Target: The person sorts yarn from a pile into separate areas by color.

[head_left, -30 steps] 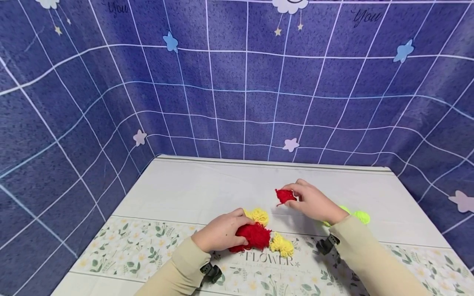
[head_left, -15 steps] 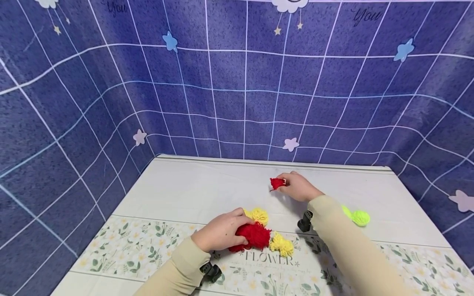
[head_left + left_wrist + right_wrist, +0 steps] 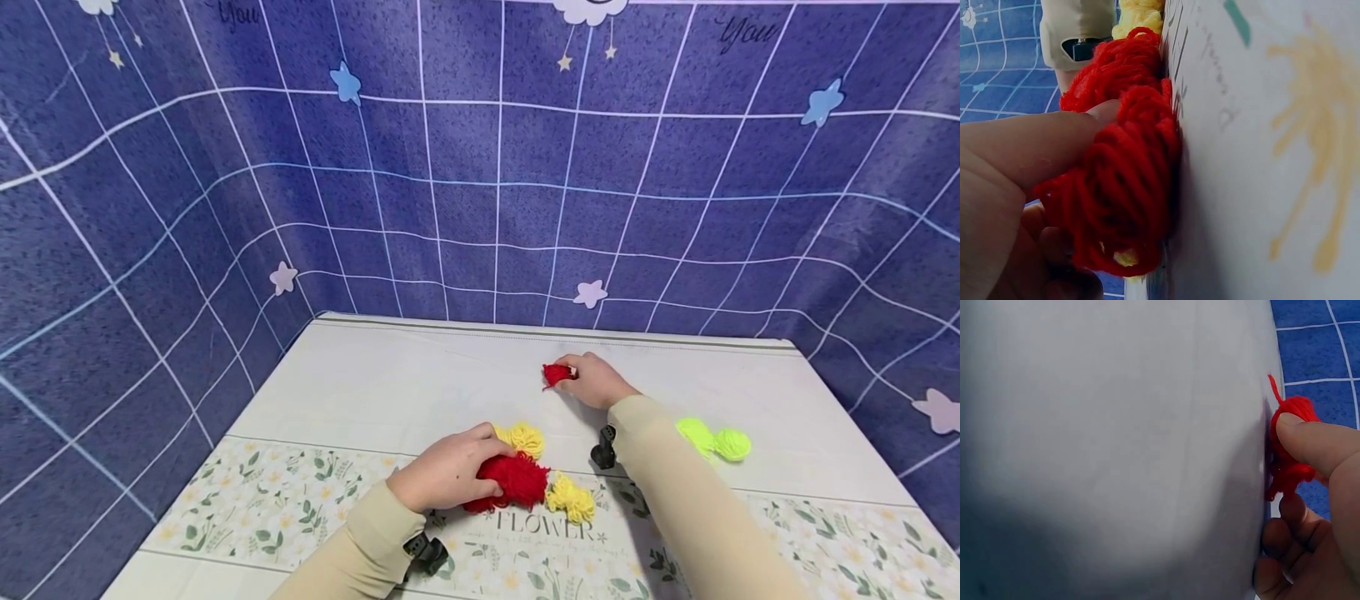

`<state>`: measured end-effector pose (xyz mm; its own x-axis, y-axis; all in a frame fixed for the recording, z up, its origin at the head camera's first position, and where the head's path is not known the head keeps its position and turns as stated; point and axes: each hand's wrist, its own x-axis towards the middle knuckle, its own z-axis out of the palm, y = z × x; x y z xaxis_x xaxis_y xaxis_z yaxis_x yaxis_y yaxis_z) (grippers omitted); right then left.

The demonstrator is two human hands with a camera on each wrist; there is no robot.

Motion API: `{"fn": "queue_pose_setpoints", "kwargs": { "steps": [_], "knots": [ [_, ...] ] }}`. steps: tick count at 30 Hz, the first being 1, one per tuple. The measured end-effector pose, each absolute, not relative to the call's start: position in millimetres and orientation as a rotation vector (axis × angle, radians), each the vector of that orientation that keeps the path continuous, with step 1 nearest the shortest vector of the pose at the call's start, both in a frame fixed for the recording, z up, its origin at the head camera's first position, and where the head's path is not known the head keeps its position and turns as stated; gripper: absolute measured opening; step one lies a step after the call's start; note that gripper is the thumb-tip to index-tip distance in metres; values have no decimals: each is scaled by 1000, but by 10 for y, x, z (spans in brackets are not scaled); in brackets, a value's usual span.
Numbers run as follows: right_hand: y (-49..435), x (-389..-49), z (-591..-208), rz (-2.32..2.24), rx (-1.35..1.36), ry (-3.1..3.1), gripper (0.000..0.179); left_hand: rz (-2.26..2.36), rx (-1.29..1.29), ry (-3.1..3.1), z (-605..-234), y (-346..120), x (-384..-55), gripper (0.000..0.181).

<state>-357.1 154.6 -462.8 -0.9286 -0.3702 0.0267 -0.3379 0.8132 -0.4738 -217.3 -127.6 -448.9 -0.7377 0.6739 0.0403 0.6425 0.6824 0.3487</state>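
My left hand (image 3: 452, 471) grips a large bundle of red yarn (image 3: 519, 478) near the front middle of the table. In the left wrist view the thumb presses into the looped red strands (image 3: 1125, 181), which rest against the tabletop. Farther back, my right hand (image 3: 597, 380) pinches a small bundle of red yarn (image 3: 557, 375). The right wrist view shows the thumb across that small bundle (image 3: 1292, 447), with a loose end sticking out, at the white table surface. Two yellow yarn bundles lie by the large red one, one behind (image 3: 522, 438) and one to its right (image 3: 572, 497).
A neon green yarn bundle (image 3: 731, 444), tied in the middle, lies to the right beyond my right forearm. The white table cover (image 3: 390, 375) has a floral band with printed lettering (image 3: 546, 523). A blue gridded curtain (image 3: 465, 208) stands behind the table and at both sides.
My right hand has moved left and back with the small red yarn bundle and lowered it to the table, uncovering more of the green yarn. My left hand stays on the large red bundle.
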Motion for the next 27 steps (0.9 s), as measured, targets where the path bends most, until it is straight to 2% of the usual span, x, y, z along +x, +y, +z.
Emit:
{"fn": "queue_pose_setpoints", "kwargs": {
  "steps": [6,17,21,27],
  "knots": [
    [1518,-3555,-4641,-675,-548,2916,47,508,1088,2808,-4485,-1271,-2166,36],
    [1592,-3478,-4561,-749,-491,2878,69,709,1137,2789,-4319,-1241,-2217,30],
    [1635,-3479,-4558,-756,-481,2871,72,755,1114,2857,-4179,-1251,-2359,31],
    [1699,-3463,-4579,-763,-467,2867,72,727,1025,2965,-4071,-1234,-2764,31]
  ]
}}
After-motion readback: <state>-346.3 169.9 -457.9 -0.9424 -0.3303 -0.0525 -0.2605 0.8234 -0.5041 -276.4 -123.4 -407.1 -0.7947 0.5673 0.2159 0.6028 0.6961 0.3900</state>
